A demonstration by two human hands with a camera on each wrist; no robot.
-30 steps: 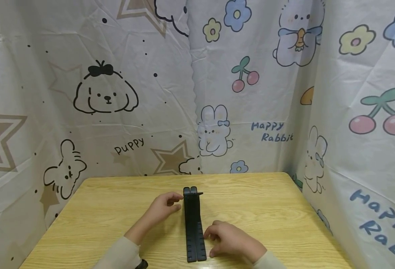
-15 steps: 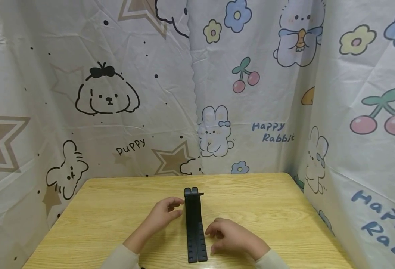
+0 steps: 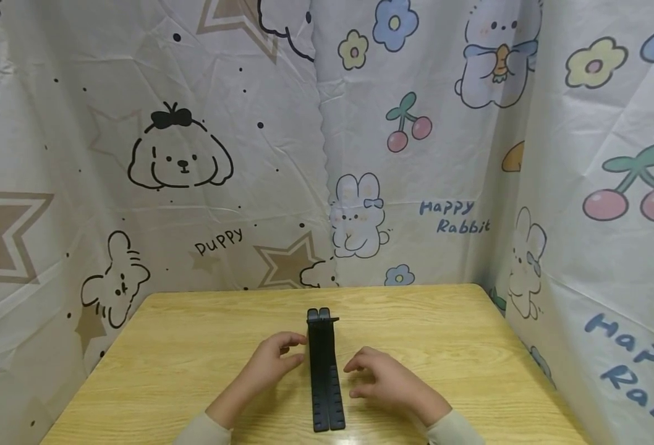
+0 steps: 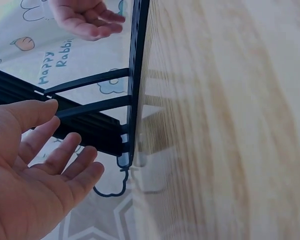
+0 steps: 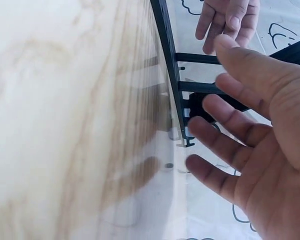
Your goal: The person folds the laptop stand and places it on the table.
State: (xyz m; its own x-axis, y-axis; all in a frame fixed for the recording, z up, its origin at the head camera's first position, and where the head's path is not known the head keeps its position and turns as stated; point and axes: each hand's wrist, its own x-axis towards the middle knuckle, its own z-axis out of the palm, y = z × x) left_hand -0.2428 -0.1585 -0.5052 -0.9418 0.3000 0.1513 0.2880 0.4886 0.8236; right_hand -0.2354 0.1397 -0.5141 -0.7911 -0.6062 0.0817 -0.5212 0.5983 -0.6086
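A black folding stand, probably a laptop stand (image 3: pixel 321 371), stands lengthwise on the table, with notched base rails and slanting struts (image 4: pixel 95 106) under a raised upper part. My left hand (image 3: pixel 274 364) is at its left side, fingers loosely bent and fingertips very close to it; whether they touch I cannot tell. In the left wrist view, the thumb and fingers (image 4: pixel 55 160) are spread, with nothing in the palm. To the right of the stand, my right hand (image 3: pixel 388 380) hovers apart from it. Its fingers (image 5: pixel 230 135) are spread and hold nothing.
The wooden table (image 3: pixel 210 327) has a light grain and a glossy surface. Patterned curtains (image 3: pixel 271 154) with puppies, rabbits and flowers hang behind it and along both sides.
My left hand has slid slightly nearer to me along the stand. My right hand has shifted a little farther forward, its fingers more spread. The stand has stayed in place.
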